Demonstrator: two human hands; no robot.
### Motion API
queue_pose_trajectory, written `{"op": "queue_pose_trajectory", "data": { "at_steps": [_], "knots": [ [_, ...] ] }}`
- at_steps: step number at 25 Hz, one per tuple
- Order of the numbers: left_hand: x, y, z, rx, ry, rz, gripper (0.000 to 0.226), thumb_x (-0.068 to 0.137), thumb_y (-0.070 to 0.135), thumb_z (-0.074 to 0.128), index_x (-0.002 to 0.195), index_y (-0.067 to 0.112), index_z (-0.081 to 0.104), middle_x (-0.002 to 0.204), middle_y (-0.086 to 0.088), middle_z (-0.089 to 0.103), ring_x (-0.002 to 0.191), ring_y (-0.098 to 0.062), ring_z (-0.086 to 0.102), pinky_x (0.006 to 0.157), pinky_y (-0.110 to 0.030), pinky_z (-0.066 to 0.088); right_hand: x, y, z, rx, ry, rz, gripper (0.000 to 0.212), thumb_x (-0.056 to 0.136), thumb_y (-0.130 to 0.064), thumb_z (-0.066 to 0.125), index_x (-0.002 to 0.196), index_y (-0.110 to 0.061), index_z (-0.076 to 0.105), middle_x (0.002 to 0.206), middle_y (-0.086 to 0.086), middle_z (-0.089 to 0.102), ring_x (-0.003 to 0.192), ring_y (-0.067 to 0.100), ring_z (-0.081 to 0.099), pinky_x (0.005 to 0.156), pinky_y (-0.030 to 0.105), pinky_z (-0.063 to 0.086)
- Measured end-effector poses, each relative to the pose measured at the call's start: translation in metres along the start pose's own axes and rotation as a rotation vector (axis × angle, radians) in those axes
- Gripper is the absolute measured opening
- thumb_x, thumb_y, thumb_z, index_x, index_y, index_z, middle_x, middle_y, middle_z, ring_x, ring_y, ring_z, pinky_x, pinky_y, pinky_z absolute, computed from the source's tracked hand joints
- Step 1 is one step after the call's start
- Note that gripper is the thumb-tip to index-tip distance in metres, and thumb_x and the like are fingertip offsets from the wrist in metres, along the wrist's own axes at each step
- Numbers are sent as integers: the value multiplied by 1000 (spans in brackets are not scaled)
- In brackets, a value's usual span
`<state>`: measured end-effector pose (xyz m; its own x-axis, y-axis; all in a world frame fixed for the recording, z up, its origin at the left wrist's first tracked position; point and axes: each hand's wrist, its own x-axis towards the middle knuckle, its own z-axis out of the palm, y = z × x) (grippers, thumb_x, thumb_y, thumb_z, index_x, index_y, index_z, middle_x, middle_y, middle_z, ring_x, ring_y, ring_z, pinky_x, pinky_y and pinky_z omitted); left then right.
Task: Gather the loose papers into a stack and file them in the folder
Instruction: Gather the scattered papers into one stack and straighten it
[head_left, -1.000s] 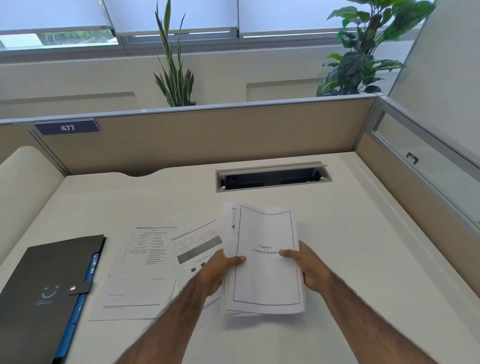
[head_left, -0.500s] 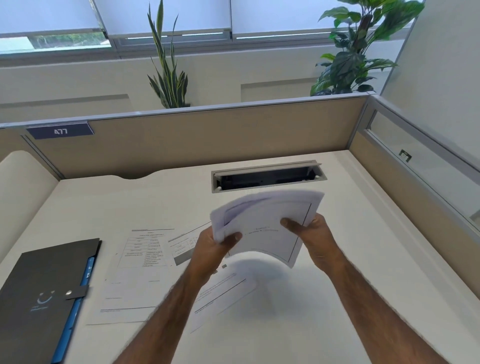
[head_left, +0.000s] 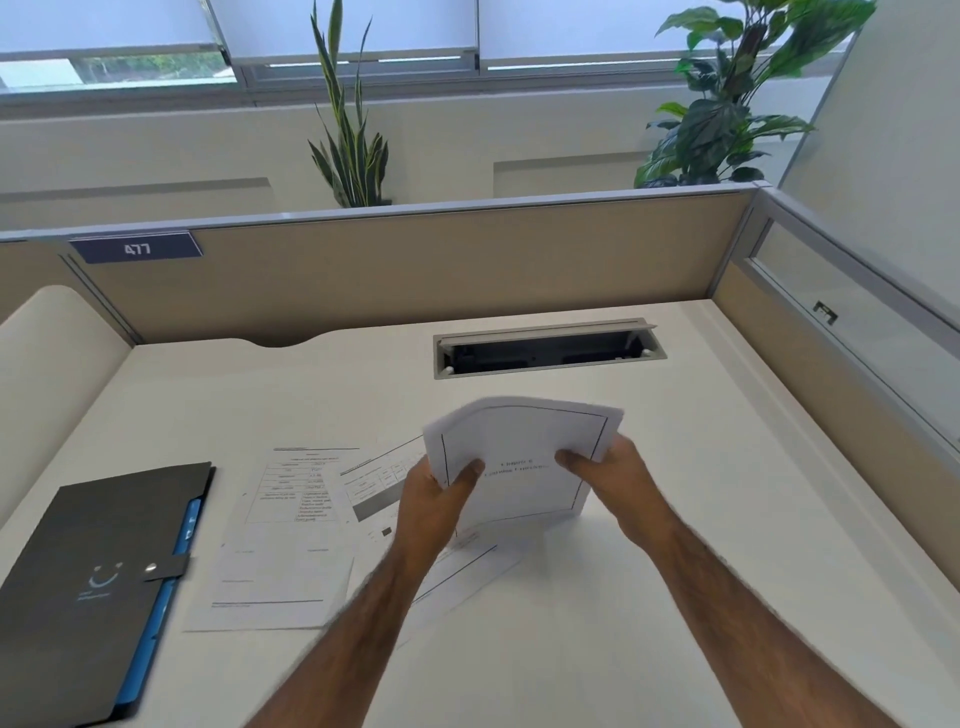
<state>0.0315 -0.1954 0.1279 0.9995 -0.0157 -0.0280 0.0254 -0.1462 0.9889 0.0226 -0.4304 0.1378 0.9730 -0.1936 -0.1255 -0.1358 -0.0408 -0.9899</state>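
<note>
An office cubicle: white desk (head_left: 675, 597) fenced by tan partition panels (head_left: 415, 280) with grey trim; numbered plate reading 477 (head_left: 136, 248) fixed to the divider; cable hatch (head_left: 548, 349) sunk into the desktop; dark folder (head_left: 83, 587) and printed sheets (head_left: 280, 561) lying about; potted plants (head_left: 727, 104) and blinds-covered windows (head_left: 343, 26) behind

Dark grey folder (head_left: 88, 582), blue edge; white black-bordered papers (head_left: 519, 457).
</note>
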Motion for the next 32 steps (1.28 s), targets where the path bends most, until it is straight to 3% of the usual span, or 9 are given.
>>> {"op": "queue_pose_trajectory", "data": {
  "at_steps": [5,8,9,11,13,17,23,27,32],
  "knots": [
    [6,-35,-17,185,170,-64,7,94,23,70,101,21,72,90,16,73,80,2,69,61,-14,50,27,12,42,-350,63,36,12,89,-11,61,89,-3,70,87,17,73,74,23,64,66,33,52],
    [11,-55,-49,409,203,-170,19,95,30,66,89,13,64,79,8,62,74,-15,61,58,-23,41,44,18,74,-394,-85,173,17,86,-6,59,96,0,71,87,10,71,73,25,64,66,33,52],
    [10,-64,-66,491,234,-191,21,96,32,65,90,13,64,85,2,63,82,-22,62,62,-29,44,45,26,83,-406,-129,226,19,84,-4,58,97,3,70,86,11,68,72,24,61,65,32,49],
    [5,-84,-106,704,290,-249,32,97,34,64,120,12,65,122,-9,66,116,-31,60,91,-39,50,47,44,89,-454,-157,296,21,82,0,56,97,8,69,83,12,63,70,22,56,64,30,43],
    [-2,-103,-150,967,269,-394,63,98,40,59,150,9,43,158,-17,39,145,-37,37,117,-48,33,49,59,87,-476,-135,336,21,82,1,55,95,12,67,82,13,61,71,21,54,65,30,41],
    [-14,-126,-198,1074,205,-587,81,101,53,44,162,10,12,170,-16,9,155,-40,11,124,-53,14,44,71,96,-507,-61,392,9,81,0,57,73,-3,61,72,8,55,64,21,48,58,27,36],
    [-17,-130,-192,1045,183,-484,75,102,55,40,161,13,20,169,-13,20,152,-37,23,120,-50,25,40,81,145,-450,-31,423,33,82,0,56,61,-18,37,64,1,39,58,20,33,50,26,24],
    [-12,-123,-204,902,246,-380,63,102,49,46,153,13,36,146,-11,51,129,-32,47,104,-46,42,39,86,179,-385,-27,457,22,85,-2,56,70,-12,44,72,5,41,67,21,36,56,28,28],
    [-6,-121,-219,922,270,-452,80,93,51,63,154,9,33,140,-15,48,128,-34,46,101,-48,44,34,89,208,-360,29,455,5,84,-4,55,80,-7,56,79,8,51,69,22,44,59,28,35]
  ]
}}
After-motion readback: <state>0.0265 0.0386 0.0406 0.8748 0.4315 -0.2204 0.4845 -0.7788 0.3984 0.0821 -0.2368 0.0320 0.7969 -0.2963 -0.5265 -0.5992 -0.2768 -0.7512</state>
